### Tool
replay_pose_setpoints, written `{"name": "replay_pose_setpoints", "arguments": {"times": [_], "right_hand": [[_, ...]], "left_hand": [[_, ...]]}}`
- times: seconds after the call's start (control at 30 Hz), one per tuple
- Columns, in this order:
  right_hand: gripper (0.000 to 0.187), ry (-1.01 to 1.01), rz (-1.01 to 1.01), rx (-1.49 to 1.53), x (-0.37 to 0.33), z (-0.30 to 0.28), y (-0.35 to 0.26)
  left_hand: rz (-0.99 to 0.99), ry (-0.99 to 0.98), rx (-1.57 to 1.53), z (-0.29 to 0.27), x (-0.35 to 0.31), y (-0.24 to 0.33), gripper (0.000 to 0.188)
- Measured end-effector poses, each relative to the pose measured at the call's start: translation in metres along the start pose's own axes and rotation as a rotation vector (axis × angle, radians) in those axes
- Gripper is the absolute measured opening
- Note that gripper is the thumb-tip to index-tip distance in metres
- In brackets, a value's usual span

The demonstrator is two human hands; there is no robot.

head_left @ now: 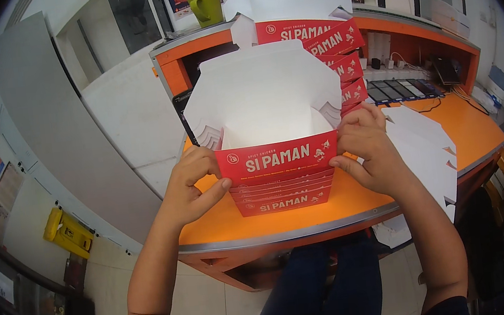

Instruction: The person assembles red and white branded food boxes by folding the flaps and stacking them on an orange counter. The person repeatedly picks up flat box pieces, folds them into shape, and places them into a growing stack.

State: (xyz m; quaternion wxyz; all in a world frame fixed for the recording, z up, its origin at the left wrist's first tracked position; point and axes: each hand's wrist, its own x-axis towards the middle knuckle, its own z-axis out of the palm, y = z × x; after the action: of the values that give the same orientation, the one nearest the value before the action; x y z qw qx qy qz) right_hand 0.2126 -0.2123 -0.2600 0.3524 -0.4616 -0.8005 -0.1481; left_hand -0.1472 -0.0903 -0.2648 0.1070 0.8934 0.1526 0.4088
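Observation:
A red and white cardboard food box point(280, 157) stands in front of me with its white lid raised at the back and its inside showing. It sits at the top of a nested stack of similar red boxes point(284, 202). My left hand point(196, 187) grips the box's left front corner, thumb at the front and fingers bent along the side. At the right front corner, my right hand point(371, 151) holds it in the same way, its thumb against the red front panel. The fingertips on the box's sides are partly hidden.
Behind stands another leaning stack of red boxes point(333, 43) with raised white lids. Flat white cardboard blanks point(424, 153) overlap the right edge of the orange table point(210, 229). A green mug point(206, 9) rests on the back ledge; a row of phones point(403, 89) lies at the right.

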Motion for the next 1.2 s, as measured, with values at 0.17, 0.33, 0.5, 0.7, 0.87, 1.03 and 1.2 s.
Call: {"name": "replay_pose_setpoints", "arguments": {"times": [0.17, 0.33, 0.5, 0.7, 0.87, 1.03, 1.2], "right_hand": [[0.025, 0.004, 0.036, 0.052, 0.002, 0.002, 0.000], [0.021, 0.050, 0.122, 0.188, 0.000, 0.005, -0.003], [0.040, 0.036, 0.142, 0.201, -0.001, 0.003, -0.008], [0.039, 0.016, 0.024, 0.062, -0.010, 0.008, 0.002], [0.038, 0.170, 0.071, 0.240, -0.010, 0.017, 0.002], [0.035, 0.324, 0.129, 0.515, 0.011, 0.046, 0.016], [0.038, 0.354, 0.186, 0.613, 0.018, 0.078, 0.020]], "left_hand": [[-0.050, -0.029, -0.021, -0.001, 0.004, 0.003, 0.024], [-0.157, -0.064, -0.099, 0.000, 0.003, 0.001, 0.025], [-0.281, 0.100, -0.190, 0.010, -0.004, 0.019, 0.022], [-0.094, -0.057, 0.112, 0.004, -0.014, 0.002, 0.040], [0.075, 0.064, 0.082, 0.012, -0.004, -0.003, 0.049], [-0.120, 0.128, -0.176, 0.040, 0.016, -0.017, 0.075], [-0.185, 0.186, -0.139, 0.067, 0.008, -0.013, 0.069]]}}
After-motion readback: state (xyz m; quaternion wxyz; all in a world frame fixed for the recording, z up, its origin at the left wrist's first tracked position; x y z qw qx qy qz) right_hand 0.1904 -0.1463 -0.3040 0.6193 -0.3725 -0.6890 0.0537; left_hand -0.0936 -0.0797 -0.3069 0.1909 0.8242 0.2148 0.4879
